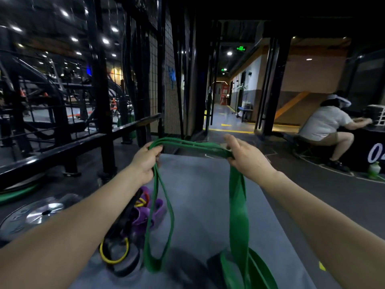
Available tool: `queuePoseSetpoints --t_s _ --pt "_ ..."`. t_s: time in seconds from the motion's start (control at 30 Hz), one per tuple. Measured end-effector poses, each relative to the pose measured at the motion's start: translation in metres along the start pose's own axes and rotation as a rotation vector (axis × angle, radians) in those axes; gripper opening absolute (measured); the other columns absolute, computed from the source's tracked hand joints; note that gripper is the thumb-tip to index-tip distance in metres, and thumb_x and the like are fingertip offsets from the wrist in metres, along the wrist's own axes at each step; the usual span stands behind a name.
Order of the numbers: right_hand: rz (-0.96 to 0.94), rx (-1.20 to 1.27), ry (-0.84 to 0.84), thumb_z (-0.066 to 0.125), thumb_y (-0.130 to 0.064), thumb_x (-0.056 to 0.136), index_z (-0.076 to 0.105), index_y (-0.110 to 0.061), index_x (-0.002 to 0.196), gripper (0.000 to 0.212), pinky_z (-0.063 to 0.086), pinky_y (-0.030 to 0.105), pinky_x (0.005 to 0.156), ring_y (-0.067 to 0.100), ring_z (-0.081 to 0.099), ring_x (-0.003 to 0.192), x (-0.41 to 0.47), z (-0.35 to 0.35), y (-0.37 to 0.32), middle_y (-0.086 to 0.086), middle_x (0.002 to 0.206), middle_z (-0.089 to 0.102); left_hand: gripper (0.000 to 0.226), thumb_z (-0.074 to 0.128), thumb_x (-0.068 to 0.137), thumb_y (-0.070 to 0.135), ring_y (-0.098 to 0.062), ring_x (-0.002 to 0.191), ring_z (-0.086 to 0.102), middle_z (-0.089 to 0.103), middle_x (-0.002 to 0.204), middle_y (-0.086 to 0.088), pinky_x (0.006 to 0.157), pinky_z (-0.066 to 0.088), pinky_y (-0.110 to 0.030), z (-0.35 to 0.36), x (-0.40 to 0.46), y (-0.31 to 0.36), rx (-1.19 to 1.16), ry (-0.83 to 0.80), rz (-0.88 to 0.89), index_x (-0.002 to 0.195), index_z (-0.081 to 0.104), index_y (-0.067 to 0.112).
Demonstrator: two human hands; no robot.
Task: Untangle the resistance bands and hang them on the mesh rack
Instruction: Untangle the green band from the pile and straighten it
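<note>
Head view. My left hand (145, 161) grips the green bands (195, 147), fingers curled over the top strand; a narrow loop (161, 226) hangs down from this fist and ends just above the mat (198, 195). My right hand (248, 157) pinches the same bundle at its other end, thumb and fingers closed on it; a wide green strip (238, 209) drops from there to the lower edge of view. Between the hands the strands run roughly level and taut, several lying together; I cannot tell how many separate bands there are.

Below the left forearm, a pile (135, 215) of purple, black, yellow and red bands lies at the mat's left edge, still knotted together. A yellow loop (113, 253) sticks out near the bottom. Weight plate (35, 215) on the floor, left of the pile.

Mesh rack (164, 80) stands ahead, left of centre, well apart from both hands. A person (325, 126) squats at the far right beside a black box (373, 151).
</note>
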State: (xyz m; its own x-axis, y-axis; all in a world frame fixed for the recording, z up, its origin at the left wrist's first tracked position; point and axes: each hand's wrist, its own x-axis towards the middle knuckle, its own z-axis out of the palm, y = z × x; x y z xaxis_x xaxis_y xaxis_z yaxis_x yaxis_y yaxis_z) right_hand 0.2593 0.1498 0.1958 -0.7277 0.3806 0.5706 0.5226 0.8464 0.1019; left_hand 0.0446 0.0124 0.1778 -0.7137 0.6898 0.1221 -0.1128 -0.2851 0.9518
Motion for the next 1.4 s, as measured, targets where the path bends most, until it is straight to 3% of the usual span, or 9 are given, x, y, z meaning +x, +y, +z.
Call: queuePoseSetpoints --t_s 0.2,0.47,0.57,0.67,0.73,0.9,1.0,1.17,1.4 --pt "0.162 -0.043 0.000 0.049 -0.014 0.089 0.046 -0.017 0.135 0.045 0.046 0.040 0.076 0.033 0.044 0.116 0.002 0.018 -0.004 0.012 0.117 0.052 0.025 0.041 0.096 0.003 -0.006 0.043 0.046 0.054 0.051 0.004 0.044 0.037 -0.017 -0.006 -0.002 -0.014 0.070 -0.054 0.013 0.082 0.055 0.019" --pt "0.239 0.046 0.247 0.050 -0.014 0.087 0.055 -0.016 0.126 0.039 0.045 0.040 0.076 0.038 0.056 0.102 0.015 -0.015 -0.012 0.014 0.110 0.064 0.015 0.052 0.094 0.020 -0.017 0.083 0.053 0.057 0.088 -0.004 0.080 0.042 -0.029 -0.011 -0.012 -0.043 0.684 -0.348 -0.204 0.107 0.055 0.013" --pt "0.206 0.070 0.243 0.050 -0.013 0.087 0.056 -0.013 0.122 0.036 0.047 0.042 0.079 0.036 0.055 0.101 0.015 -0.023 -0.013 0.013 0.107 0.065 0.059 0.072 0.079 0.024 -0.025 0.109 0.054 0.054 0.123 -0.010 0.098 0.043 -0.038 0.006 -0.013 -0.033 0.929 -0.426 -0.178 0.129 0.042 0.012" --pt "0.125 0.027 0.197 0.051 -0.013 0.086 0.057 -0.010 0.118 0.032 0.047 0.042 0.076 0.036 0.056 0.098 0.017 -0.027 -0.019 0.014 0.104 0.065 0.103 0.080 0.068 0.021 -0.024 0.136 0.031 0.029 0.150 -0.010 0.111 0.027 -0.034 0.046 -0.022 -0.011 0.759 -0.485 -0.006 0.147 0.015 0.013" --pt "0.065 0.023 0.168 0.050 -0.012 0.083 0.058 -0.010 0.115 0.033 0.044 0.041 0.072 0.036 0.057 0.096 0.020 -0.028 -0.026 0.015 0.101 0.064 0.099 0.080 0.069 0.016 -0.022 0.130 0.040 0.040 0.141 -0.008 0.108 0.030 -0.031 0.077 -0.025 0.003 0.711 -0.502 0.142 0.145 0.018 0.015" --pt "0.105 0.244 0.198 0.055 -0.011 0.084 0.061 -0.004 0.111 0.028 0.045 0.042 0.078 0.035 0.059 0.096 0.011 -0.036 -0.021 0.016 0.102 0.067 0.035 0.053 0.076 0.031 -0.028 0.095 0.061 0.063 0.102 -0.013 0.091 0.048 -0.050 0.108 -0.017 0.015 0.703 -0.395 0.262 0.106 0.052 0.014" --pt "0.210 0.356 0.137 0.064 -0.018 0.079 0.056 -0.012 0.118 0.040 0.049 0.039 0.083 0.030 0.059 0.102 -0.009 -0.030 -0.016 0.011 0.110 0.065 0.011 0.050 0.085 0.024 -0.029 0.086 0.060 0.062 0.088 -0.012 0.080 0.050 -0.039 0.115 -0.020 0.014 0.619 -0.354 0.229 0.090 0.054 0.015" --pt "0.527 0.336 -0.241 0.065 -0.030 0.075 0.046 -0.016 0.114 0.046 0.049 0.041 0.082 0.029 0.056 0.104 -0.050 0.011 -0.013 0.005 0.116 0.055 0.023 0.044 0.095 0.014 -0.016 0.052 0.038 0.040 0.060 -0.003 0.052 0.031 -0.025 0.112 -0.019 0.037 0.337 -0.117 0.134 0.072 0.048 0.014" --pt "0.700 0.142 -0.147 0.053 -0.012 0.088 0.048 -0.015 0.116 0.028 0.038 0.037 0.071 0.035 0.047 0.110 -0.058 0.036 0.011 0.010 0.124 0.046 0.009 0.049 0.092 0.021 -0.012 0.048 0.032 0.039 0.065 -0.001 0.045 0.033 -0.021 0.060 0.004 0.053 0.095 0.111 -0.011 0.094 0.051 0.013"
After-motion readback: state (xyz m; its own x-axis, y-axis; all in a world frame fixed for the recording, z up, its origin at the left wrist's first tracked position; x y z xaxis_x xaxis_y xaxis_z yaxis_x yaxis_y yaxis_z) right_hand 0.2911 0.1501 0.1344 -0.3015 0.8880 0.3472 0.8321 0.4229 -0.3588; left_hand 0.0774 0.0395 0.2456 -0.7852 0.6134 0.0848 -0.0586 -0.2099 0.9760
